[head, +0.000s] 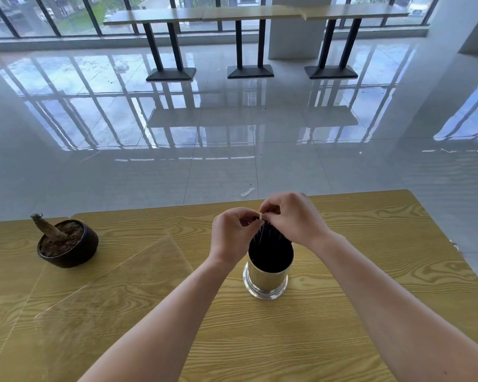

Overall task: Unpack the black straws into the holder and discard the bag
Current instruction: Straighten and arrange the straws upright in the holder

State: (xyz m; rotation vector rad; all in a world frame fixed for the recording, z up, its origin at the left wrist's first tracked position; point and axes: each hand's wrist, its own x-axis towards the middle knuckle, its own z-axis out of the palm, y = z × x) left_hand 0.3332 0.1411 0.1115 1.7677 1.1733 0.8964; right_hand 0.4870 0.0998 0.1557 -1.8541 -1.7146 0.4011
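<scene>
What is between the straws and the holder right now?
Only the bag: the straws already stand in the holder, wrapped. Left hand and right hand pinch the bag's top; nothing else visible blocks them.

Two bare forearms reach in from the bottom edge, no sleeves showing anywhere along them. The left hand (232,234) and right hand (293,216) wear no gloves, rings, watch or bands (nails look short and plain).
</scene>
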